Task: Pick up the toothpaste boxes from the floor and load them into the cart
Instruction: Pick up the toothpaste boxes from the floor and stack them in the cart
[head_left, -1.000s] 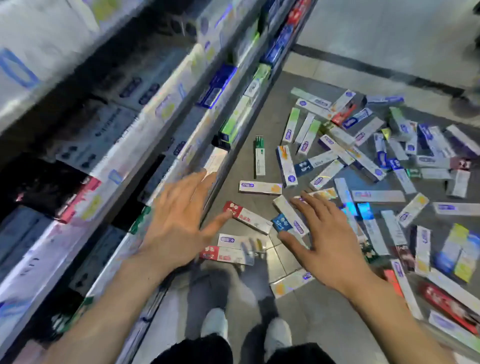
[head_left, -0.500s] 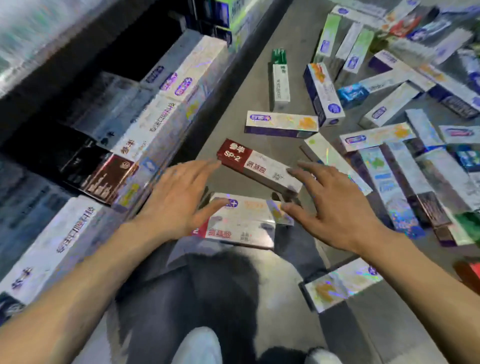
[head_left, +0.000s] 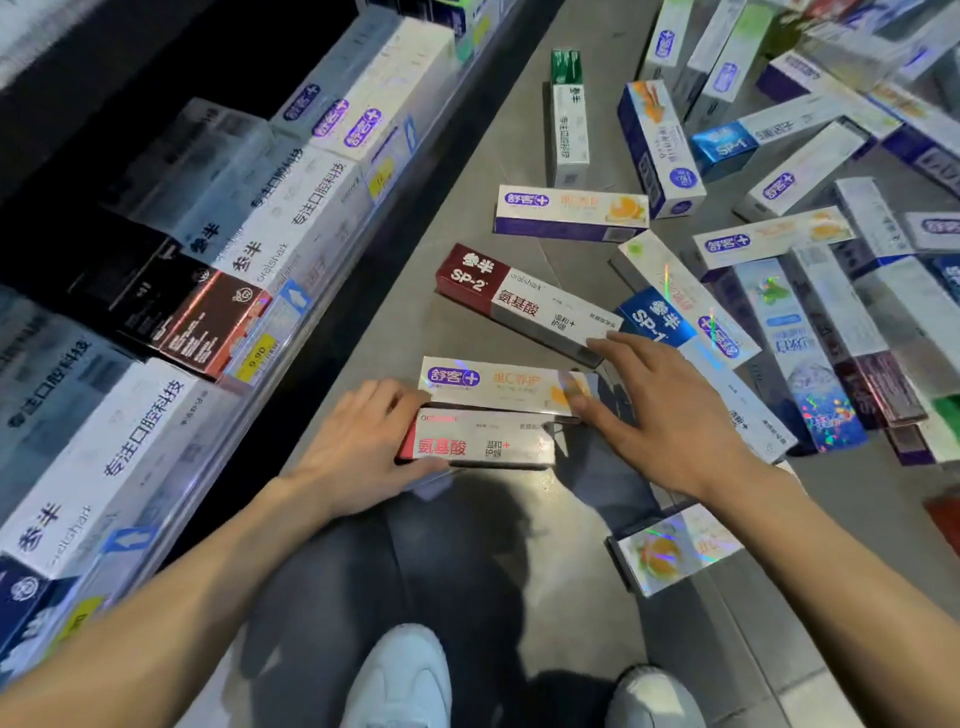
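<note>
Left hand (head_left: 363, 447) gripped the near end of a red-and-white toothpaste box (head_left: 480, 447) lying flat on the floor (head_left: 519, 545), thumb under its front edge and fingers curled over the far edge. Right hand (head_left: 670, 415) lay open with fingers spread and straight; its thumb touched the right end of a white box with orange print (head_left: 498, 384), which lay just behind the red-and-white one, long sides touching, and its fingertips reached the corner of a dark-red SP-2 box (head_left: 524, 304). Just beyond sat a blue SP-1 box (head_left: 654, 317), partly under a white one. To the left, the shelf (head_left: 291, 332) edge ran close beside the left hand, with only a narrow strip of bare floor between. To the right and ahead, loose boxes crowded the floor, many overlapping. Nearer the person, by two white shoes (head_left: 400, 680), the floor was bare except for one shiny box (head_left: 675, 551) under the right forearm.
</note>
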